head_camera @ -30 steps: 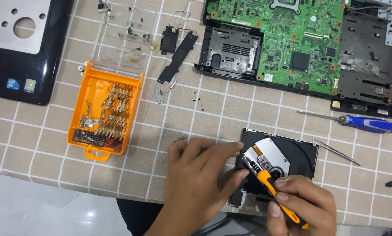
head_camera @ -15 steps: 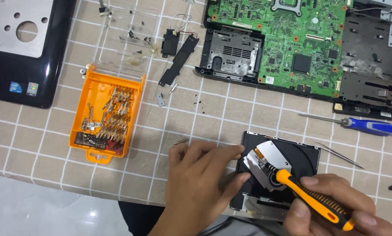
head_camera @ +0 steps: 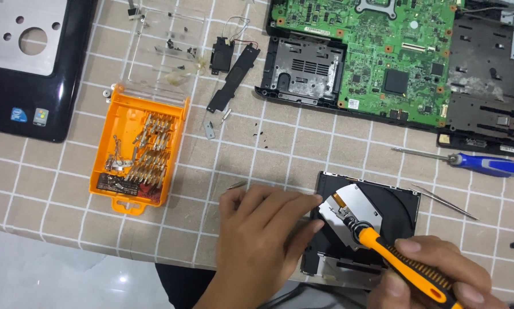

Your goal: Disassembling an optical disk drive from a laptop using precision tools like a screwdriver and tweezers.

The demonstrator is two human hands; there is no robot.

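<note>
- checked tablecloth (head_camera: 280, 154) fills the frame; orange bit case (head_camera: 138, 150) unmoved at left.
- left hand (head_camera: 262, 240), fingers spread flat, holding nothing, still steadies the black drive (head_camera: 383, 212) at lower right.
- right hand (head_camera: 434, 277), fist closed on the orange screwdriver (head_camera: 400, 260), has swung its tip further up into the drive.

Open lane: checked cloth on the table (head_camera: 280, 149) between the orange plastic bit case (head_camera: 138, 150) at left and the black drive with its silver plate (head_camera: 364, 224) at near right. Small loose metal bracket (head_camera: 209, 129) sits in that lane. Far right is blocked by the green circuit board in its black frame (head_camera: 383, 57). Blue-handled screwdriver (head_camera: 469, 163) and thin metal tweezers (head_camera: 443, 201) crowd the drive's right side. Left hand (head_camera: 262, 246) covers its left edge.
</note>
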